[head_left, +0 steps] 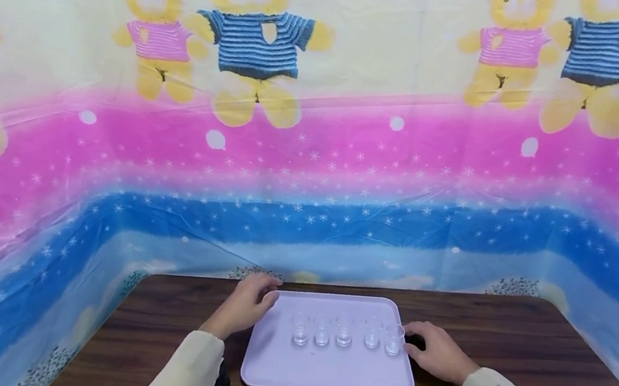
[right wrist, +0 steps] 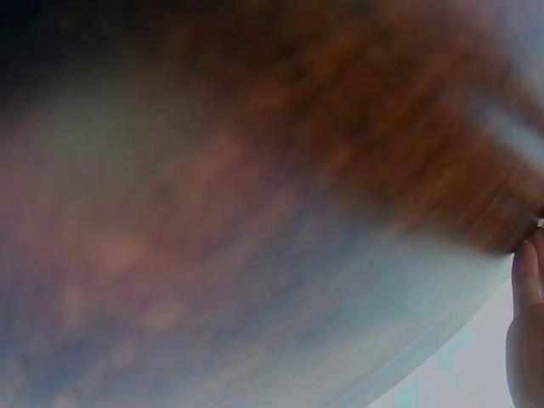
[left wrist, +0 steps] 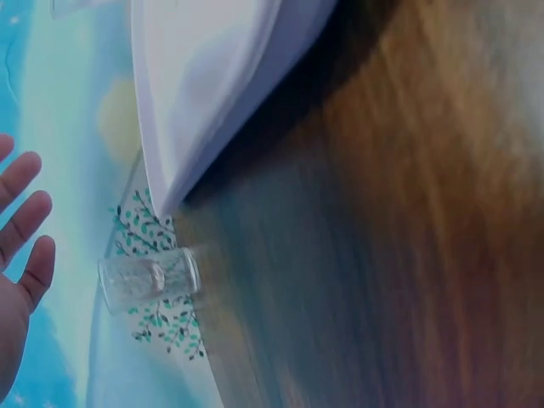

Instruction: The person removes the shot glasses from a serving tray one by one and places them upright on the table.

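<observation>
My left hand (head_left: 250, 305) reaches over the far left corner of the pale purple tray (head_left: 322, 375). Its fingers look loosely spread in the left wrist view, with nothing held. A small clear glass (left wrist: 149, 279) stands on the table just past that corner, apart from this hand; the head view does not show it. On the tray, several small clear glasses (head_left: 344, 332) stand upright in a row. Beside the rightmost glass (head_left: 393, 342) is my right hand (head_left: 437, 352), fingers and thumb apart. Whether its fingertips touch that glass is unclear, and its wrist view is blurred.
The tray lies on a dark wooden table (head_left: 522, 348), close to the far edge. Behind the table hangs a sheet (head_left: 349, 153) printed with teddy bears and snowflakes, coming round both sides.
</observation>
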Tool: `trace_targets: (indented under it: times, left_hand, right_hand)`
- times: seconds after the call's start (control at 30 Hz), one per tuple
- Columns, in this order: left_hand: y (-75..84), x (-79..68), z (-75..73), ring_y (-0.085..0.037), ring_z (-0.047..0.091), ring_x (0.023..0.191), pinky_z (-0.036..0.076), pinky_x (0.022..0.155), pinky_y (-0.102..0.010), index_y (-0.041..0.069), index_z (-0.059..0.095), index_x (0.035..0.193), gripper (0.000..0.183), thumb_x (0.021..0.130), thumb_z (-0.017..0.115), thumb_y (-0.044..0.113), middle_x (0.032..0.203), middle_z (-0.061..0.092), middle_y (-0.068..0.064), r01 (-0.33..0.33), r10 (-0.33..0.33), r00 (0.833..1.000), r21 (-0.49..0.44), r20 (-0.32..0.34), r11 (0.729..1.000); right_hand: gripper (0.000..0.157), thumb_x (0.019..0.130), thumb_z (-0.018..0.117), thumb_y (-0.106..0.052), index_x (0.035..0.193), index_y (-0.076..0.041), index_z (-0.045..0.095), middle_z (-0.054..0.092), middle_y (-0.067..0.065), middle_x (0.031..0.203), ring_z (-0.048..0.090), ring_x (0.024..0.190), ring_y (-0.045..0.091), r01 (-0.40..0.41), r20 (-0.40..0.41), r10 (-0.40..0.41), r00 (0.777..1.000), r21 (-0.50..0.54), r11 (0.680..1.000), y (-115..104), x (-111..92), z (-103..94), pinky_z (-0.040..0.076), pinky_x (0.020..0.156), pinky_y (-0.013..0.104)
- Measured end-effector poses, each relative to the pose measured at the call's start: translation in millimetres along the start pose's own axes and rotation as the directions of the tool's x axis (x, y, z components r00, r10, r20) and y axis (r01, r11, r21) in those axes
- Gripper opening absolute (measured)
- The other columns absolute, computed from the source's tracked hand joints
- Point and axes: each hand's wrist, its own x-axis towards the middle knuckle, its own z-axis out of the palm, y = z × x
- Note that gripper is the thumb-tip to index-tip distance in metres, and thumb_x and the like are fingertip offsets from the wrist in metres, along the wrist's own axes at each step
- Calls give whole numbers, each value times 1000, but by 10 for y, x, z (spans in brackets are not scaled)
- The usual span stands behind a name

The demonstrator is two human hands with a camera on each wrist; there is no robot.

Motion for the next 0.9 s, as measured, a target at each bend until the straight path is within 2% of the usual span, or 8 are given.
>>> trace_targets:
  times: [0.13,0.43,0.63,0.9]
  left_hand:
    - [49,-34,31,-25,53,99,43,84,-44,8,62,117,26,93,60,19,106,61,-6,-26,28,998,-33,53,999]
    - [130,-52,124,-24,55,94,45,79,-37,9,61,117,33,89,66,27,99,60,-3,-85,101,976,-88,194,992]
    - [164,-13,204,-24,57,89,45,77,-33,3,64,111,35,84,72,24,94,62,-4,-156,175,964,-106,202,982]
    - [176,26,287,-20,57,81,45,73,-29,2,66,100,26,82,74,20,90,63,-3,-215,225,958,-74,177,974]
  right_hand:
    - [30,87,68,-15,116,-11,64,61,6,116,52,115,32,0,6,0,1000,11,1000,4,-4,-4,38,95,53]
    - [30,88,67,-15,117,-12,64,60,7,117,52,115,32,7,3,-7,1000,13,1000,7,-15,-7,38,95,53]
    - [30,87,67,-15,117,-11,64,61,7,117,52,115,32,7,4,-7,1000,8,1000,5,-13,-14,38,94,53]
    - [30,88,67,-16,117,-11,64,61,7,117,52,115,32,6,6,-6,1000,9,1000,27,1,-4,39,94,53]
